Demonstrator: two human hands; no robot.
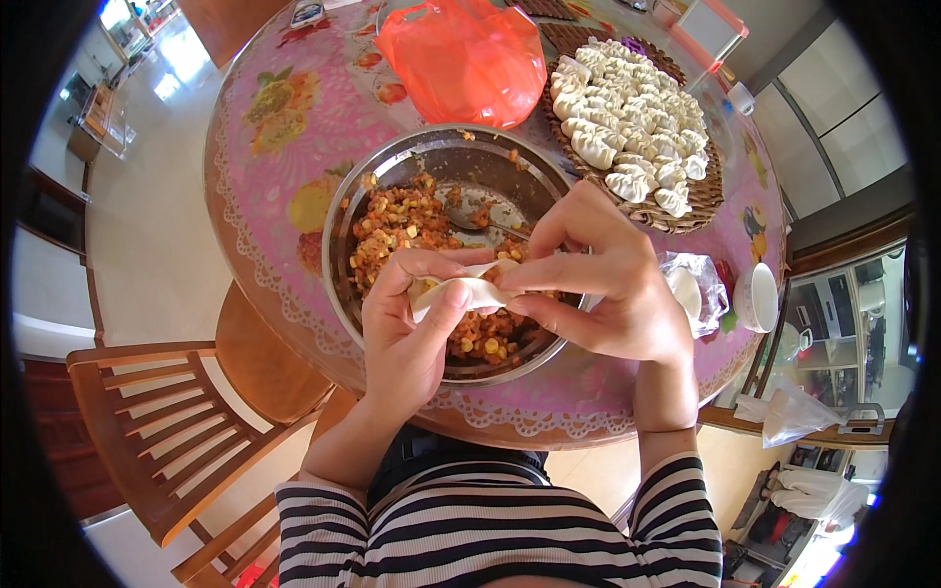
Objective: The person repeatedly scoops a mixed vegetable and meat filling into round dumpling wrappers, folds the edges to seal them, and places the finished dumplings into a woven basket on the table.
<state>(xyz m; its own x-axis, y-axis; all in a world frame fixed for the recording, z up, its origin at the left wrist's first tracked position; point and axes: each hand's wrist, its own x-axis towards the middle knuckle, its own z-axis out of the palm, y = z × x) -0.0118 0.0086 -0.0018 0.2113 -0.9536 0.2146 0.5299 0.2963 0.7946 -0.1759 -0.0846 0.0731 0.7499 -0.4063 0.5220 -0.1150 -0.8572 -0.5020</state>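
Observation:
A filled dumpling wrapper [481, 292] is held between both hands above a steel mixing bowl [344, 213]. My left hand [412, 316] cradles it, the thumb lying along its near side. At its right end, my right hand [610, 279] pinches the dough edge between thumb and fingertips. The wrapper is partly folded, with some filling showing inside. In the bowl lies a chopped orange filling [401, 220] with corn kernels. A metal spoon [463, 218] rests in it, its handle partly hidden behind my right hand.
Pleated dumplings [632, 117] cover a round woven tray [706, 202] at back right. A red plastic bag [463, 66] stands behind the bowl. Right of my right hand are a clear plastic bag with wrappers [691, 290] and a white cup [756, 298]. A wooden chair [169, 434] stands at left.

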